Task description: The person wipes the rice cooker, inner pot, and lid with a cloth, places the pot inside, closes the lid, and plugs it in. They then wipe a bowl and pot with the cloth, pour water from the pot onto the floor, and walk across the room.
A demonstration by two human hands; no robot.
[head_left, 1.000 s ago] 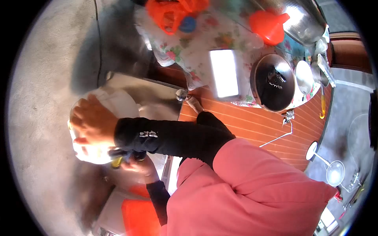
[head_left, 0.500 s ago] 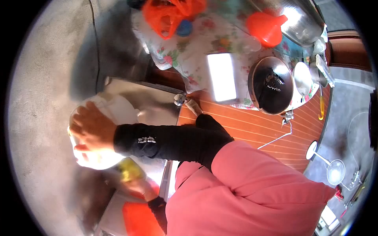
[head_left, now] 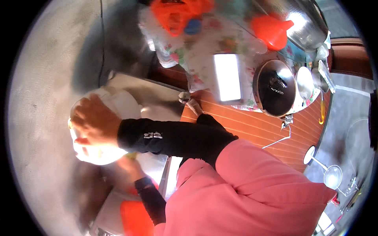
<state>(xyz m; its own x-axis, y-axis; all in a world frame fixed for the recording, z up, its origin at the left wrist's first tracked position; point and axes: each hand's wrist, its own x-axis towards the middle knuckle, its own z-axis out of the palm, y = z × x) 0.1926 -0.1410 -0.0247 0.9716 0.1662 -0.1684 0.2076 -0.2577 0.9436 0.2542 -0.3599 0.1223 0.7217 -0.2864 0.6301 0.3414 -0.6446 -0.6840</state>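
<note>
Evidently, from the head view, the right hand [head_left: 94, 120] lies with fingers spread over the white container [head_left: 125, 105], which might turn or slip if that flat hold meets an uneven push from the left hand [head_left: 132, 167], low beside it; blur prevents telling whether the left clasps the yellow item [head_left: 131, 155]. Right sleeve [head_left: 169, 137] partly blocks sight; orange object [head_left: 136, 216] near the left forearm could get bumped, dark round pan [head_left: 275, 98] well apart on flowered cloth [head_left: 197, 43].

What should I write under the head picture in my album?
Head view: right hand on a rounded white thing, left hand blurred beside it.
</note>
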